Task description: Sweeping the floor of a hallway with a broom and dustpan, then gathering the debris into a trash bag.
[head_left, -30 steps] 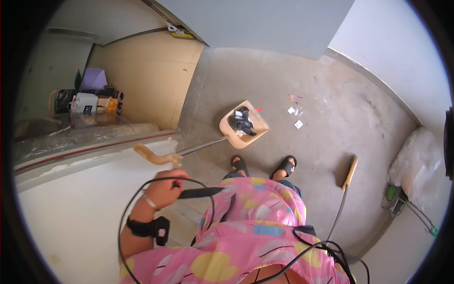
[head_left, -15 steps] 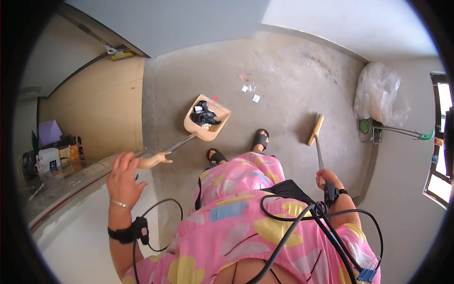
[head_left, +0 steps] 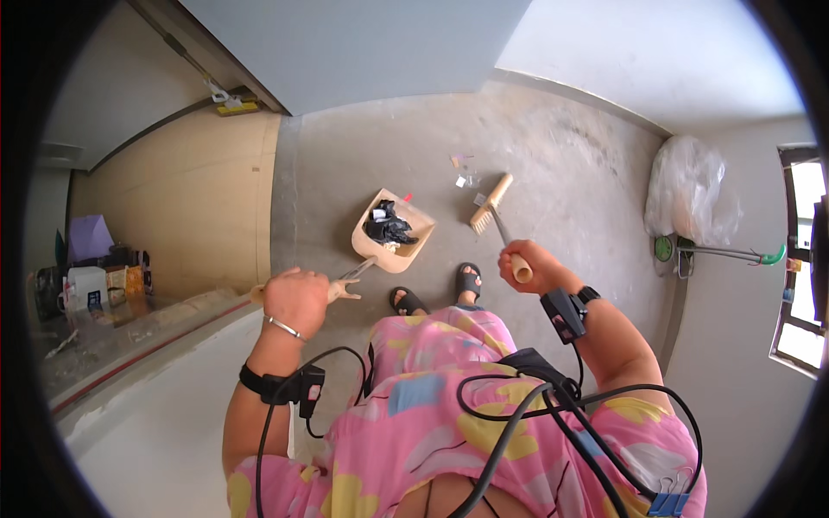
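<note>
My left hand (head_left: 295, 300) is wrapped round the beige grip of a long-handled dustpan (head_left: 367, 259), beside the ledge. The pan rests on the floor ahead of my feet, with crumpled black plastic (head_left: 389, 224) and pale scraps inside. In my right hand (head_left: 537, 268) is the handle of a broom (head_left: 496, 200); its beige head with pale bristles is right of the pan. Small white scraps (head_left: 461, 181) and a brownish paper bit (head_left: 456, 161) lie on the floor near the broom head. Another white scrap (head_left: 479, 199) is partly behind the broom.
A large clear plastic bag (head_left: 686, 186) stands against the right wall, with a green-handled tool (head_left: 734, 251) below it. To the left runs a ledge (head_left: 173, 345) holding several household items. A flat mop (head_left: 235, 104) leans at the far left. Black cables (head_left: 509, 423) cross my front.
My left hand, open before, has closed on the dustpan's grip. My right hand has swung the broom inward and forward, bringing its head next to the scraps.
</note>
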`<move>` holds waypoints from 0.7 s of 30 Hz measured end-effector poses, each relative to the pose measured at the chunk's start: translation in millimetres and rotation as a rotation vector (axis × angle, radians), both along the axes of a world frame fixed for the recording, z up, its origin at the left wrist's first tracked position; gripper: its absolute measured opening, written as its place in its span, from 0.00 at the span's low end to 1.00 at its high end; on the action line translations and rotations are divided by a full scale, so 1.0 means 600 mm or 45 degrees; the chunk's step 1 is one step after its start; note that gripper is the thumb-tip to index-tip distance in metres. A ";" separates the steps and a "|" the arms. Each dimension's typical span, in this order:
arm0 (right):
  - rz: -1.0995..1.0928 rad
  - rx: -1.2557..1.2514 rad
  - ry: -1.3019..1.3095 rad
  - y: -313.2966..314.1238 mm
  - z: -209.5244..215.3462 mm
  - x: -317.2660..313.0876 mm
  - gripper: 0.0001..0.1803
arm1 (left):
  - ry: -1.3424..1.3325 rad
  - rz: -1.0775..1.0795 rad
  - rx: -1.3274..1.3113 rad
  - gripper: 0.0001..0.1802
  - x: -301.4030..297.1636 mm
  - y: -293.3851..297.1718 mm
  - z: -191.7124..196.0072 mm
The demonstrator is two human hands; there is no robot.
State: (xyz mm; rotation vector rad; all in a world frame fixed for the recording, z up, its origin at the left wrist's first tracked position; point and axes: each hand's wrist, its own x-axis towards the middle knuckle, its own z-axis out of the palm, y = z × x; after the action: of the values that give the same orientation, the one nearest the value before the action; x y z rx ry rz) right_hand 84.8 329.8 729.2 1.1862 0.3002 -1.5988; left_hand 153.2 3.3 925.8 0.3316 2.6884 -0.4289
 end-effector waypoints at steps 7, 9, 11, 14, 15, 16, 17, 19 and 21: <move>-0.101 -0.101 0.122 -0.035 0.016 -0.064 0.07 | -0.031 -0.012 -0.029 0.03 -0.032 0.004 -0.021; -0.110 0.036 0.090 0.000 0.024 -0.067 0.07 | -0.044 -0.019 -0.003 0.03 -0.040 0.007 -0.023; 0.220 0.351 0.256 0.056 0.018 -0.070 0.06 | -0.047 0.007 -0.031 0.03 -0.052 0.011 -0.031; 0.444 0.559 0.433 0.113 0.039 -0.090 0.04 | -0.065 0.060 -0.085 0.02 -0.060 0.013 -0.017; 0.427 0.583 0.428 0.136 0.030 -0.095 0.04 | -0.062 0.040 -0.065 0.02 -0.072 0.014 -0.028; 0.644 0.641 0.625 0.155 0.017 -0.104 0.04 | -0.094 0.076 -0.119 0.02 -0.071 0.023 -0.019; 0.861 0.691 0.825 0.176 -0.003 -0.116 0.04 | -0.125 0.116 -0.177 0.02 -0.070 0.032 -0.010; 0.842 0.656 1.046 0.213 -0.091 -0.147 0.05 | -0.142 0.128 -0.257 0.02 -0.083 0.044 -0.015; 1.140 1.037 0.809 0.228 -0.163 -0.214 0.06 | -0.226 0.219 -0.366 0.03 -0.092 0.063 -0.018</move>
State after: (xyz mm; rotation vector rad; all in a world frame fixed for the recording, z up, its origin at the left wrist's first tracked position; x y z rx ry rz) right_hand -43.8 466.4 631.2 0.8292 1.7492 -0.9759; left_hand 98.1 41.1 915.0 0.0515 2.4158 -0.6882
